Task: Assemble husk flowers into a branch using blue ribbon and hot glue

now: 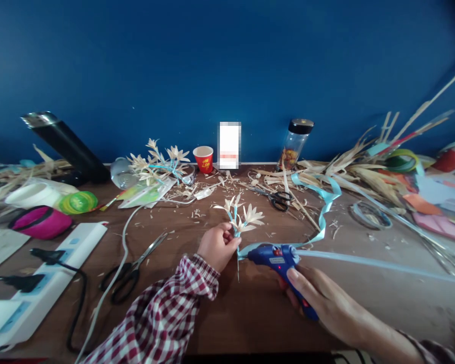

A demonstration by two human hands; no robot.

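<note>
My left hand pinches the stem of a small spray of pale husk flowers, its stem wrapped in light blue. In my right hand is a blue hot glue gun, a small red light showing on its body. The nozzle points left at the stem, close below my left fingers; whether it touches I cannot tell. A long clear glue stick sticks out of the gun's back. Light blue ribbon curls from near the stem past the gun towards the back right.
Black scissors lie left of my left arm, beside a white cable. A power strip with plugs stands further left. Behind are finished flowers, a red paper cup, more scissors, a jar and husk scraps.
</note>
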